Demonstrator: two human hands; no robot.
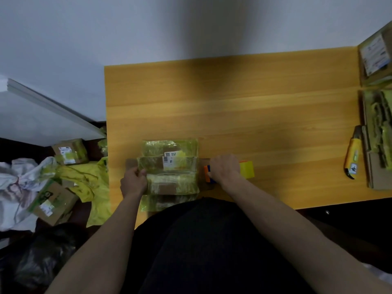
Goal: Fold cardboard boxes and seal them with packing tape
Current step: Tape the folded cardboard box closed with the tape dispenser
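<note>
My left hand (133,179) pinches the box (169,166) at its left end, while my right hand (224,168) grips the tape dispenser (246,169) just beyond its right end, lower centre of frame.

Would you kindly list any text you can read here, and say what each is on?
None can be read.
Box labels: barcode, print blurred.
Knife label: dark mark, unreadable.
Right-hand box label: too small.
Floor boxes labels: too small.
</note>
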